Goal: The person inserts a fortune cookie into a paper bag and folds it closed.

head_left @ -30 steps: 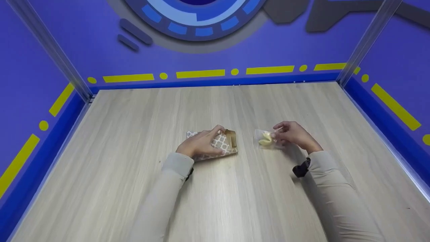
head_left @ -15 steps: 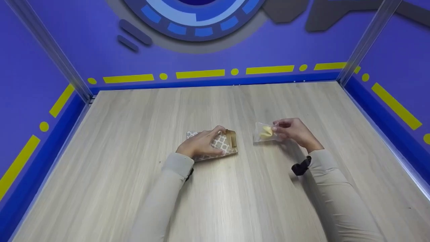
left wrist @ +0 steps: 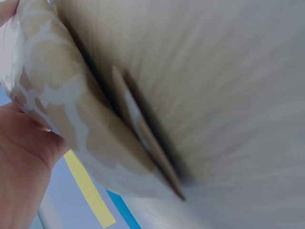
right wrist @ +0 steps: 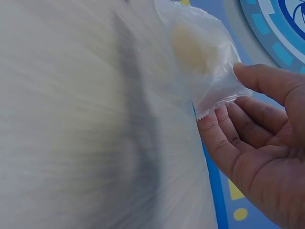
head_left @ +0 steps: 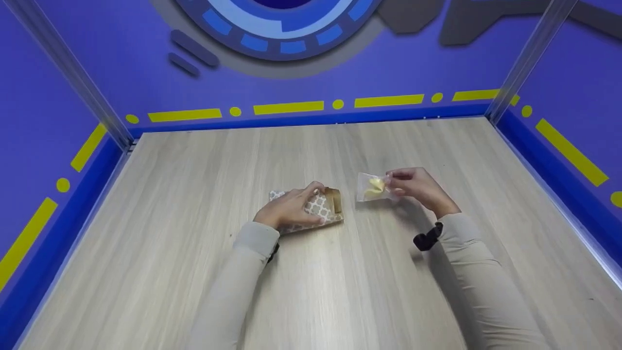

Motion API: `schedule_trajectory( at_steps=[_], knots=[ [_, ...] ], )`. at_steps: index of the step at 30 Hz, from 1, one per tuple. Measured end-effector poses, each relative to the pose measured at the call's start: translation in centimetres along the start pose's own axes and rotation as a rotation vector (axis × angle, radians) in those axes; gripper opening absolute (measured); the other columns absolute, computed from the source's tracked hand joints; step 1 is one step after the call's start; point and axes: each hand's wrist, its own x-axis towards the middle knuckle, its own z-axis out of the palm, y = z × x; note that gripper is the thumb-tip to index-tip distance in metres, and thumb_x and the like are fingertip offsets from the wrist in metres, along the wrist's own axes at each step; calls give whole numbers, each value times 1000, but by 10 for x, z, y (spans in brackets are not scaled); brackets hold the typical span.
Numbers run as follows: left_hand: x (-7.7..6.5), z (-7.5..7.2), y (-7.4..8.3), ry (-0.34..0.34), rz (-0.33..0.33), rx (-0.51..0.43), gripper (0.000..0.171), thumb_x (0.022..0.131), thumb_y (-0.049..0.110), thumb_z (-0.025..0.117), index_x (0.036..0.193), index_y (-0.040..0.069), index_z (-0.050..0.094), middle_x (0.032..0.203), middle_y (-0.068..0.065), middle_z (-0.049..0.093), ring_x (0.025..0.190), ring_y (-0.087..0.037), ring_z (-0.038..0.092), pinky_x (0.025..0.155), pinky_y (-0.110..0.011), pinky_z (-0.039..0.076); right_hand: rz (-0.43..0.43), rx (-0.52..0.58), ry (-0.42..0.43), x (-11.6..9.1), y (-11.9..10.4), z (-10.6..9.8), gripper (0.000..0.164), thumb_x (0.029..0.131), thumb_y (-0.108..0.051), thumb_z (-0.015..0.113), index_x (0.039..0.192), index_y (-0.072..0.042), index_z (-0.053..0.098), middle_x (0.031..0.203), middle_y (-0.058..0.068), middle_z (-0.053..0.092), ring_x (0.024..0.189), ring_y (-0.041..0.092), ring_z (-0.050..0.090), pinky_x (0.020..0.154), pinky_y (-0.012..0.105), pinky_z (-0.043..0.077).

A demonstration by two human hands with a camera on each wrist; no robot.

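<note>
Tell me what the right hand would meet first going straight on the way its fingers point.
Past the packet it pinches, the right hand would probably meet the open end of the patterned box in the left hand; depth is unclear, so it might pass over.

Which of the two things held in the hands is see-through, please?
The clear packet pinched in the right hand: its yellow contents show through, whereas the patterned box in the left hand is opaque.

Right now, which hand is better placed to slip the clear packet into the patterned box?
Probably the right hand: it pinches the clear packet by one end, and the patterned box has its open end toward it. The left hand grips that box, so seems better for steadying it.
</note>
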Motion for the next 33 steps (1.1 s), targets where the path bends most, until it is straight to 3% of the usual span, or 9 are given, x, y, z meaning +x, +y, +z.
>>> schedule_trajectory(
  at_steps=[5, 14, 33],
  knots=[
    [1, 0, -1, 11, 30, 8, 71, 77, 46, 72, 135, 29, 35, 127, -7, 59, 105, -22, 58, 91, -43, 48, 21, 32, -16, 3, -4, 6, 47, 91, -16, 63, 129, 9, 53, 117, 6, 61, 89, 2, 60, 80, 18, 52],
    [0, 0, 0, 11, 24, 7, 72, 76, 47, 72, 135, 30, 34, 126, -9, 59, 104, -24, 58, 89, -44, 49, 36, 37, -41, 8, -11, 15, 46, 91, -12, 60, 131, 10, 51, 124, 15, 57, 89, 3, 60, 81, 18, 52],
    [-1, -1, 2, 7, -2, 1, 72, 75, 45, 72, 135, 30, 34, 123, -9, 59, 100, -23, 56, 88, -44, 48, 60, 90, -50, 16, -16, 35, 47, 88, -10, 62, 128, 12, 51, 101, 5, 63, 82, 8, 63, 76, 22, 54]
  ],
)
